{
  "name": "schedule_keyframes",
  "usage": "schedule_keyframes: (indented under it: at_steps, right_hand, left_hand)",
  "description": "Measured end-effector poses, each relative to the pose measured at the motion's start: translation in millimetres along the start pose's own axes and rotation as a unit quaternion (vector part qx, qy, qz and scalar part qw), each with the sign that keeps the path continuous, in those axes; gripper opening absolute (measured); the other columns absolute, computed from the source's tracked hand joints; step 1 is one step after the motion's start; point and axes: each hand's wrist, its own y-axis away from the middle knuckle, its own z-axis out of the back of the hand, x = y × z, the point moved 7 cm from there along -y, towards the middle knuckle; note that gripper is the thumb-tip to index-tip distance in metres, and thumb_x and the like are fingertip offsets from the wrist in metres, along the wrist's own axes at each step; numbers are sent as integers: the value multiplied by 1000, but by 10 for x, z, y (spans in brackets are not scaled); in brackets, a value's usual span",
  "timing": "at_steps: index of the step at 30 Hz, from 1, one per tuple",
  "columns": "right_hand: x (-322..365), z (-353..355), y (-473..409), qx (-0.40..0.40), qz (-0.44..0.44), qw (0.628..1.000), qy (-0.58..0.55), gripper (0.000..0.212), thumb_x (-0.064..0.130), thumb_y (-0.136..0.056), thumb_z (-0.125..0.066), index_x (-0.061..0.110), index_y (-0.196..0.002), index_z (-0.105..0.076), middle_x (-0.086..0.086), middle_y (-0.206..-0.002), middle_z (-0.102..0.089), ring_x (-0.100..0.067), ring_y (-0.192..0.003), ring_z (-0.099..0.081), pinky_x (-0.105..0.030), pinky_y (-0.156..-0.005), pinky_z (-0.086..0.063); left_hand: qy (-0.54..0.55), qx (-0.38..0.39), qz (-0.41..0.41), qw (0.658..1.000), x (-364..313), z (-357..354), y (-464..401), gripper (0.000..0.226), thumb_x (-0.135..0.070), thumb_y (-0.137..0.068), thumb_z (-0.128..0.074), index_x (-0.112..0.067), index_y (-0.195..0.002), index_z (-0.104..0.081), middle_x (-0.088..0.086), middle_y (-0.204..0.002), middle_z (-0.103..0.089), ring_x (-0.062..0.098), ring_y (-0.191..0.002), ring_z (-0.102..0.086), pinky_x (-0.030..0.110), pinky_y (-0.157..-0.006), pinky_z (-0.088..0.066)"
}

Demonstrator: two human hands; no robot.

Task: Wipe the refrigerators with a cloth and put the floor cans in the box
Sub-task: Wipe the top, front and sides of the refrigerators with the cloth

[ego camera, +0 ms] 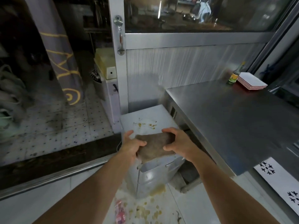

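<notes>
Cloth [154,147]: brown, folded, held above the front edge of the small white fridge [150,117].
Left hand [132,145]: fingers curled round the cloth's left end.
Right hand [175,141]: gripping its right end.
Fridge top: yellow stains.
Right side: steel counter [234,120] edge close by.
Floor [145,210]: yellow spill.

cloth [153,147] above small refrigerator [150,117] | counter [234,120] right | bottle [233,76], plates [251,81] on counter's far end

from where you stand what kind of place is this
Probably a small food stall or shop kitchen: a stainless steel counter, a stack of red-and-white plates beside a sauce bottle, and a glass-fronted metal cabinet.
</notes>
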Motion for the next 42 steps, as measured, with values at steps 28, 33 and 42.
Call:
schedule_keyframes:
  at_steps: [28, 33, 42]
  right_hand:
    - [-193, -1058, -2600, -71, 113, 964, 232, 50, 30, -94, -51, 10, -138, -41, -5, -148, -34, -24, -131, -41, -33, -104, -37]
    - [-420, -1438, -2903, 41, 125, 929, 347, 61, 32, -98, -38, 24, -151, -8, 1, -159, 3, -20, -147, 0, -40, -119, -9]
    - [-710, -1778, -2570, -29, 126, 952, 277, 47, 29, -101, -30, 32, -147, -24, 11, -157, -11, -16, -146, -4, -36, -117, -4]
  left_hand:
    - [-496, -106, -112, 854, -328, 601, -2332, 53, -18, -78, -64, -18, -127, -45, 12, -125, -49, 28, -112, -54, 36, -96, -47]
    - [-502, -52, -126, 854, -277, 635, -2608, 55, -21, -80, -66, -16, -130, -44, 7, -130, -51, 26, -121, -50, 40, -101, -44]
    - [-490, -29, -133, 861, -234, 759, -2984, 53, -7, -85, -58, -17, -134, -38, 11, -131, -53, 29, -119, -53, 43, -98, -46]
